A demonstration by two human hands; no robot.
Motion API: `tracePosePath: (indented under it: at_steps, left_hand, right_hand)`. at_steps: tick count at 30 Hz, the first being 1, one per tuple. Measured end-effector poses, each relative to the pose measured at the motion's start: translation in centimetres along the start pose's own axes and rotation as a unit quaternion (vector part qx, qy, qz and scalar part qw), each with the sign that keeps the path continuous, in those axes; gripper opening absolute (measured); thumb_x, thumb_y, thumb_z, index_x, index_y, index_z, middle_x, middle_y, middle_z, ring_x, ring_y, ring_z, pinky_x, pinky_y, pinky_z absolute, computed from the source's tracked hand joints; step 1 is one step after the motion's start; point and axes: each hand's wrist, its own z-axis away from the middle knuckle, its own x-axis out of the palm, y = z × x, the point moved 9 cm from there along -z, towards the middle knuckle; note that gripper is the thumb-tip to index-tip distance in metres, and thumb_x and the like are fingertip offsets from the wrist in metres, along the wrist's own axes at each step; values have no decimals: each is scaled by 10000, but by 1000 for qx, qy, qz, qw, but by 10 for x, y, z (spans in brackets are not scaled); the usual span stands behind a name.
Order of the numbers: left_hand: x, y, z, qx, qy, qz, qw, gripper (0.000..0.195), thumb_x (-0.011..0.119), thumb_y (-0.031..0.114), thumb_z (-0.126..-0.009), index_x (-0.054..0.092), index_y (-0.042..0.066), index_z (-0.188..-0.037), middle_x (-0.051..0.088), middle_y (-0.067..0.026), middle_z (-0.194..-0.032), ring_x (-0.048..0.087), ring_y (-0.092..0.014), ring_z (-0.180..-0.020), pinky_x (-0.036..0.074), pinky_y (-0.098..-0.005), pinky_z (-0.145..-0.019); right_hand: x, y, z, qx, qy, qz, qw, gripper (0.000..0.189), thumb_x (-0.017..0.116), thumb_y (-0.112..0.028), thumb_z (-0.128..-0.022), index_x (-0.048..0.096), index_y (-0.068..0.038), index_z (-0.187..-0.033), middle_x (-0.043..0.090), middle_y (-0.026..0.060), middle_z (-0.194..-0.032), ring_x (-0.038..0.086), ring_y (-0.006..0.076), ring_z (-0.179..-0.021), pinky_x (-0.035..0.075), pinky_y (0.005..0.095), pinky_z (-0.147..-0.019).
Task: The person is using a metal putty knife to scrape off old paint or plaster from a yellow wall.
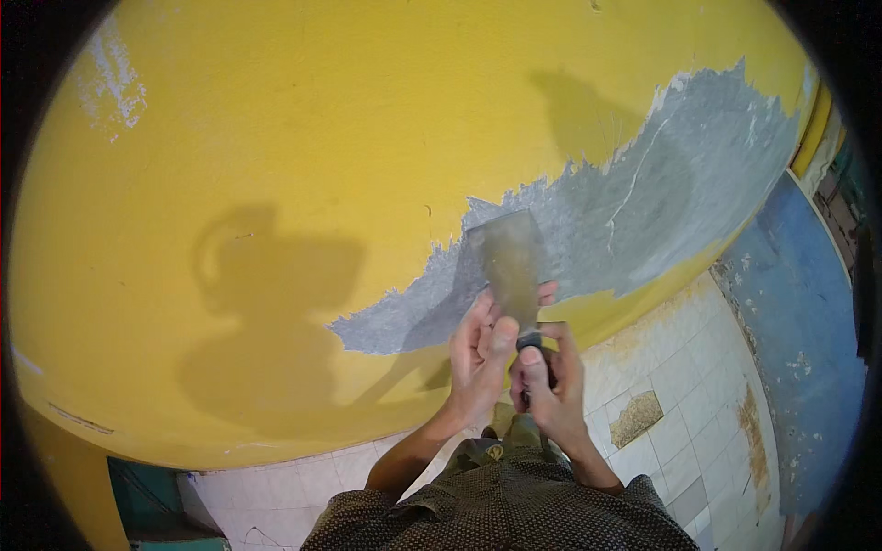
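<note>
My right hand [551, 392] grips the dark handle of a broad-bladed paint scraper [513, 255]. The blade points up and away from me, and its metal face looks dull and smeared. Around the lower part of the blade is my left hand [482, 351], its thumb in front and fingertips showing past the far edge. Beyond the blade stands a yellow painted wall [386, 138]. A jagged-edged grey bare patch [620, 200] runs across it, with a pale crack line in it. Whether the blade touches the wall cannot be told.
White floor tiles [679, 386] lie below, with a broken brown spot [635, 419]. A worn blue wall surface [799, 330] stands at the right. Flaked whitish marks [114, 76] show at the upper left. At the lower left is a teal recess [148, 499].
</note>
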Motion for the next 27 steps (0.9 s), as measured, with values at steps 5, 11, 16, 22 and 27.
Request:
tracePosePath:
  at_steps: [5,11,16,22,27]
  left_hand:
    - [0,-25,-4,-112,-41,-29,992,389,389,266,-987,474,-75,-1155,640,-194,-978,649,-227,-790,521,-298,-699]
    - [1,-13,-4,-86,-1,-11,996,450,353,338,-989,491,-81,-1079,647,-219,-874,658,-250,-689,526,-320,-579]
    - [5,-12,-9,-85,-13,-6,996,444,335,333,-993,483,-77,-1080,643,-224,-858,650,-246,-643,521,-318,-549]
    - [4,-14,-4,-95,-18,6,995,422,334,308,-996,488,-76,-1083,641,-216,-866,641,-223,-623,518,-298,-551]
    - [4,-8,-8,-89,-16,14,996,414,341,296,-997,494,-77,-1089,643,-204,-885,637,-203,-636,514,-281,-568]
  right_hand:
    - [12,30,-7,-35,-36,56,997,251,415,-213,-968,418,-21,-1130,482,-4,-636,435,54,-473,330,196,-418]
    - [22,11,-4,-90,-35,111,989,229,395,-194,-969,463,6,-1057,483,-2,-606,436,53,-475,336,208,-430]
    - [17,12,-3,-55,-18,109,992,225,432,-153,-952,490,53,-1024,535,82,-598,526,131,-527,394,284,-482]
    - [16,12,1,-31,-18,99,994,216,434,-151,-951,495,51,-996,536,85,-615,533,132,-560,406,289,-506]
    - [18,9,-2,-63,-26,130,989,230,434,-152,-949,502,57,-1016,544,86,-629,530,145,-563,418,282,-520]
